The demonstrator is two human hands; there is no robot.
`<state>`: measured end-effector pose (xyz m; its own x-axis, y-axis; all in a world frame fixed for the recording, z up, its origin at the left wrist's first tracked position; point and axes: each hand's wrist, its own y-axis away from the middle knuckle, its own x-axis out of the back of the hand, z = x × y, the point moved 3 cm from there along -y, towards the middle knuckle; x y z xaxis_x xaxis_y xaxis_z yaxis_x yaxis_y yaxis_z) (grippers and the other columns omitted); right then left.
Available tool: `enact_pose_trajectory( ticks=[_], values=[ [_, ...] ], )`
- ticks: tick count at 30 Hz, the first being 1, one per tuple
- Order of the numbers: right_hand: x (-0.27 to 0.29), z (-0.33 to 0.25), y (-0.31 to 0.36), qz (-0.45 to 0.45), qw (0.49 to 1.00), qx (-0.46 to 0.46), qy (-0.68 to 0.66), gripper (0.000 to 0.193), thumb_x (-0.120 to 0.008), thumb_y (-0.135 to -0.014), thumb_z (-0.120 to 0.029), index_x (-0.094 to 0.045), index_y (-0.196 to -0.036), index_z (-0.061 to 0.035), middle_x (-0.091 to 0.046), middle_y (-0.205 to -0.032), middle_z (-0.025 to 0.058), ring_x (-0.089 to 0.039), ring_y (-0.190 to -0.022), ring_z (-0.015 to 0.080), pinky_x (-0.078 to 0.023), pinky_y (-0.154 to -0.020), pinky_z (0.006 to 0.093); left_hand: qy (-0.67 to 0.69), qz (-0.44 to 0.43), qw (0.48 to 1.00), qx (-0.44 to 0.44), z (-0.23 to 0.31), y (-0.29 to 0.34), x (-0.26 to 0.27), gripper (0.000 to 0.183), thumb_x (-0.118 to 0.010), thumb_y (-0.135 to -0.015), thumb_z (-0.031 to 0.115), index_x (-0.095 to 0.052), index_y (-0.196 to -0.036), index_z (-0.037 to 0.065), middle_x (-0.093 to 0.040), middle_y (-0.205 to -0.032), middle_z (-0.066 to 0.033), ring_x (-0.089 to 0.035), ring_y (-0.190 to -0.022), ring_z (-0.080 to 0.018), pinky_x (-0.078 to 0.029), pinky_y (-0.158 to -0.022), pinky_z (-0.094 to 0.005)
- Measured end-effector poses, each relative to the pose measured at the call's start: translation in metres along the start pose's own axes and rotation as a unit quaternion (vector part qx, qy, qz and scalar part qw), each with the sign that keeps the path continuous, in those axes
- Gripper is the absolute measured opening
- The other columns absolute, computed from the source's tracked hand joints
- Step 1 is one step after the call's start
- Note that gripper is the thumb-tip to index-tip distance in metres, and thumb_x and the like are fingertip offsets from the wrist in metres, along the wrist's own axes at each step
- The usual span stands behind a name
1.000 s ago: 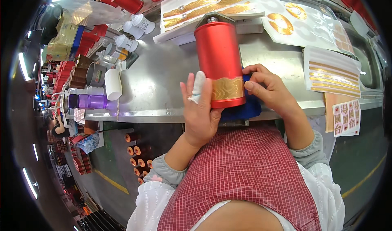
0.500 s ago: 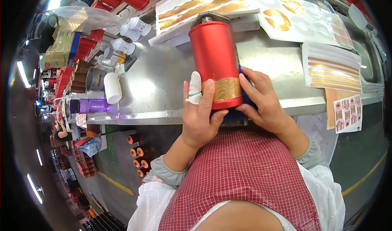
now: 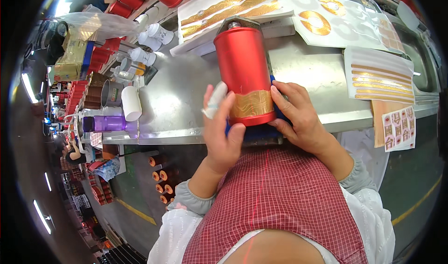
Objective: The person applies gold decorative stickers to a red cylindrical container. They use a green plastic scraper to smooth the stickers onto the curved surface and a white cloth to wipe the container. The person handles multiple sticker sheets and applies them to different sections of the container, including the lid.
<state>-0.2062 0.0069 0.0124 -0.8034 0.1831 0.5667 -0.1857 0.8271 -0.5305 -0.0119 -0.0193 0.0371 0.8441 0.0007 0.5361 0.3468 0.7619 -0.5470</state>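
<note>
A glossy red cylinder [image 3: 242, 63] lies lengthwise before me, on a fixture with a dark angular plate and a metal knob [image 3: 234, 25] at its far end. Round its near end runs a wavy-patterned gold band [image 3: 252, 104]. Blue padding [image 3: 281, 113] shows beneath it. My right hand [image 3: 301, 119] holds the cylinder's right side, fingers at the band and thumb by the lower rim. Beside the left side, my left hand [image 3: 218, 131] has its fingers apart and holds nothing; one finger wears a white cover. Whether its fingertips still touch the cylinder is unclear.
Sheets of gold wavy strips [image 3: 224, 12], gold ring stickers [image 3: 315, 23] and straight gold strips [image 3: 380, 79] lie on the metal worktable [image 3: 172, 91]. At left stand a purple bottle [image 3: 108, 123], a white roll [image 3: 131, 104] and white jars [image 3: 158, 33]. A sink [image 3: 420, 63] is at right.
My left hand has drawn away from the cylinder's band toward the left, its fingers tilting and blurring slightly. My right hand stays at the right side.
</note>
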Motion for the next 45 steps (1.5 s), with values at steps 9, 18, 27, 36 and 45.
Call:
enact_pose_trajectory(
  ticks=[9,18,27,36,45],
  values=[
    [-0.001,-0.001,0.001,0.005,1.0,0.0,-0.004,0.066,-0.074,-0.07,-0.007,-0.049,-0.13,0.0038,-0.05,-0.128,0.0219,-0.048,-0.112,0.0405,-0.043,-0.096,0.0458,-0.3,-0.041,0.935,-0.185,0.025,0.007,-0.021,0.037,-0.065,-0.082,0.017,-0.065,-0.119,0.018,-0.065,-0.101,-0.0027,-0.052,-0.121,-0.0259,-0.014,-0.114,-0.0581],
    [0.0,0.003,0.001,-0.008,1.0,-0.011,-0.016,0.065,-0.074,-0.071,-0.008,-0.05,-0.131,0.0006,-0.05,-0.129,0.0222,-0.048,-0.112,0.0404,-0.043,-0.097,0.0458,-0.165,-0.037,0.961,-0.218,0.014,0.015,-0.002,0.021,-0.061,-0.087,0.018,-0.061,-0.106,0.008,-0.065,-0.107,-0.0107,-0.05,-0.114,-0.0322,-0.012,-0.113,-0.0619],
    [0.025,0.008,-0.003,0.027,0.999,0.019,-0.006,0.065,-0.072,-0.074,-0.007,-0.049,-0.135,-0.0042,-0.053,-0.126,0.0226,-0.056,-0.109,0.0381,-0.048,-0.092,0.042,-0.097,-0.148,0.965,-0.194,-0.004,-0.051,0.003,0.059,-0.041,-0.096,0.053,-0.06,-0.12,0.002,-0.064,-0.117,-0.0094,-0.046,-0.128,-0.0306,-0.005,-0.115,-0.0548],
    [0.043,-0.011,-0.085,0.003,0.993,0.106,0.05,0.023,-0.072,-0.074,-0.012,-0.06,-0.093,-0.0085,-0.06,-0.083,0.0117,-0.061,-0.077,0.0317,-0.05,-0.069,0.0397,-0.106,-0.064,0.992,-0.026,-0.023,-0.002,-0.008,0.107,-0.066,-0.078,0.061,-0.018,-0.147,-0.006,-0.033,-0.147,-0.0262,-0.034,-0.135,-0.0424,-0.011,-0.112,-0.0584],
    [0.028,-0.021,-0.068,-0.122,0.974,0.064,-0.181,0.018,-0.073,-0.075,-0.006,-0.063,-0.09,-0.005,-0.059,-0.081,0.0114,-0.059,-0.073,0.0293,-0.048,-0.065,0.0359,-0.071,-0.086,0.994,0.012,-0.029,-0.002,-0.007,0.109,-0.065,-0.078,0.062,-0.018,-0.145,-0.01,-0.036,-0.143,-0.0276,-0.038,-0.133,-0.0404,-0.021,-0.113,-0.0456]
  ],
)
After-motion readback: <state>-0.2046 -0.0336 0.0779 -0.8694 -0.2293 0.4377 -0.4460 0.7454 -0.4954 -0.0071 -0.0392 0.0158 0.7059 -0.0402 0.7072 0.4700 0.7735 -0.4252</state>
